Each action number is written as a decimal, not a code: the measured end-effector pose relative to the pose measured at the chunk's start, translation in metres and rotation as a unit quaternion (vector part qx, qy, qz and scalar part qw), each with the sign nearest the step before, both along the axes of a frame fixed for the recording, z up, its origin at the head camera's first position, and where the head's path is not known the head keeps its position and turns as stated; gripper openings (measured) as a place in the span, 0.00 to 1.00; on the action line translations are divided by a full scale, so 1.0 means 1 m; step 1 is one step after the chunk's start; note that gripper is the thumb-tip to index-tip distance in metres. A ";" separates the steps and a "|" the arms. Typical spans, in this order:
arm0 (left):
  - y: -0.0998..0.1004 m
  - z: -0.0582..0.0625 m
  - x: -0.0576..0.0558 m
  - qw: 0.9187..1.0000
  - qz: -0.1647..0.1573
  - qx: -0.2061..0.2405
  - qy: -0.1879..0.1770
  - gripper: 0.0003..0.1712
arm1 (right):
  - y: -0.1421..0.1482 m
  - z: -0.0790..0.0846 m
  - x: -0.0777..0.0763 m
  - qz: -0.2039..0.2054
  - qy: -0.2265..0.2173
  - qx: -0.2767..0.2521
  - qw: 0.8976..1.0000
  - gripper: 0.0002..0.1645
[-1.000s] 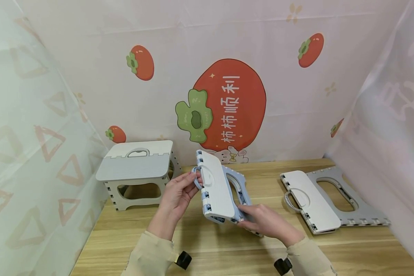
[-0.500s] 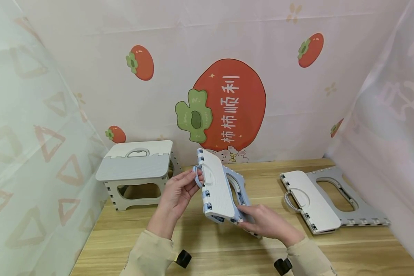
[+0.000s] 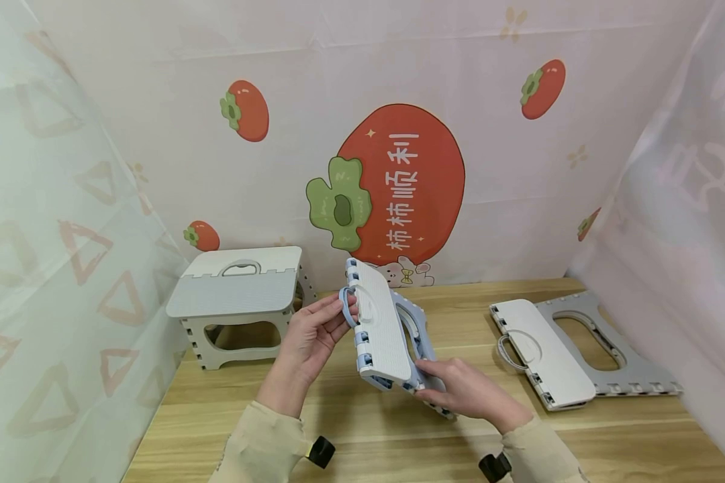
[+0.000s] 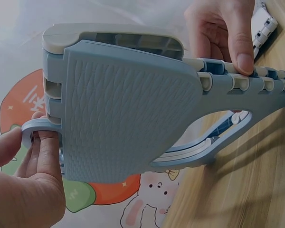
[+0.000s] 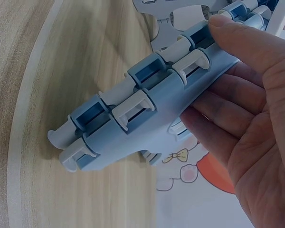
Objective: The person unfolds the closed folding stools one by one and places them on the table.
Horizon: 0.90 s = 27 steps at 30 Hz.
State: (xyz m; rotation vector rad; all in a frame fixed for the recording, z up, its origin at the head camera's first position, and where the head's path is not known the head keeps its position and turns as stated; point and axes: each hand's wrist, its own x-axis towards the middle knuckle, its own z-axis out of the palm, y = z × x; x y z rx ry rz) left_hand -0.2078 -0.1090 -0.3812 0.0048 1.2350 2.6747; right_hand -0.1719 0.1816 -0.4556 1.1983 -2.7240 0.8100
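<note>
A blue and white folding step stool point(image 3: 383, 329), folded flat, is tilted between both hands over the wooden table. My left hand point(image 3: 317, 335) grips its blue loop handle point(image 3: 347, 306), fingers through the loop and thumb outside, as the left wrist view shows. My right hand point(image 3: 462, 386) pinches the hinged edge of the folded leg panel point(image 5: 147, 95), thumb on the hinge side and fingers beneath. The ribbed blue half of the seat point(image 4: 118, 109) faces the left wrist camera; the white half point(image 3: 380, 322) faces the head camera.
To the left, an unfolded grey and white stool point(image 3: 235, 288) stands upright on the table point(image 3: 362, 449). A folded grey and white stool point(image 3: 544, 355) lies flat at the right. Printed cloth point(image 3: 519, 201) closes off the back and sides.
The blue loop handle has swung slightly outward from the seat edge in my left fingers. The stool has shifted a little, its lower right end drawn slightly to the left.
</note>
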 end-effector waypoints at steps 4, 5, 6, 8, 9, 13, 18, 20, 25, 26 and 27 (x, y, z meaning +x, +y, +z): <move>0.002 0.002 0.000 1.000 0.002 -0.009 -0.002 0.13 | 0.000 0.000 0.000 0.006 -0.002 -0.008 1.000 0.28; 0.002 0.002 -0.001 1.000 0.003 -0.010 -0.002 0.14 | 0.000 0.000 0.001 0.007 -0.002 -0.010 1.000 0.28; 0.002 0.003 -0.001 1.000 0.004 -0.011 -0.003 0.14 | -0.001 0.000 0.001 0.009 -0.002 -0.011 1.000 0.28; 0.003 0.004 -0.002 1.000 0.006 -0.013 -0.004 0.16 | -0.001 0.000 0.001 0.011 0.002 -0.012 1.000 0.28; 0.004 0.005 -0.002 1.000 0.007 -0.014 -0.004 0.17 | -0.002 0.001 0.001 0.011 0.003 -0.012 1.000 0.28; 0.004 0.007 -0.002 1.000 0.008 -0.022 -0.003 0.20 | -0.003 0.001 0.001 0.010 -0.001 -0.012 1.000 0.27; 0.006 0.010 -0.003 0.999 0.007 -0.032 -0.001 0.22 | -0.006 0.002 0.002 0.007 -0.021 -0.014 1.000 0.27; 0.006 0.011 -0.003 0.999 0.008 -0.033 -0.001 0.22 | -0.007 0.003 0.002 0.006 -0.028 -0.013 1.000 0.27; 0.007 0.014 -0.003 0.999 0.008 -0.036 0.002 0.24 | -0.008 0.002 0.001 0.007 -0.032 -0.015 0.999 0.27; 0.008 0.015 -0.003 0.999 0.007 -0.037 0.004 0.24 | -0.008 0.002 0.001 0.007 -0.032 -0.017 0.999 0.27; 0.008 0.015 -0.004 0.999 0.006 -0.039 0.005 0.24 | -0.008 0.002 0.001 0.009 -0.031 -0.019 0.999 0.28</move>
